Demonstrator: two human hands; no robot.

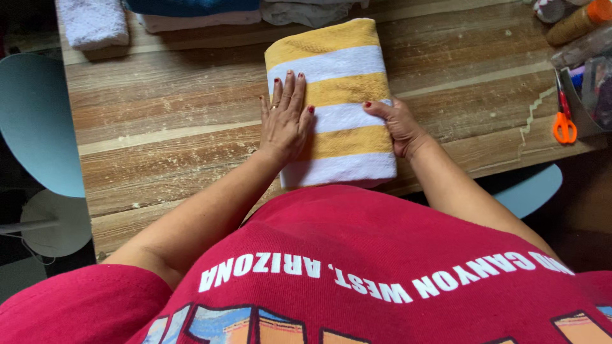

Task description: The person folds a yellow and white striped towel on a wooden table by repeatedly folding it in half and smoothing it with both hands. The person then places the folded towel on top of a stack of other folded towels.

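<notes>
The near left part of the folded striped towel (341,95) is being covered by the left hand (285,118), and its right edge is being hidden under the right hand (398,124), whose fingers are being lost from view beneath the cloth. The stacked towels (191,13) are being cut off by the top edge. The bottle with an orange cap (580,19) and the clear container (593,89) are being cropped at the right edge, their contents being left unclear.

orange-capped bottle (577,22), table's far-right corner
</notes>
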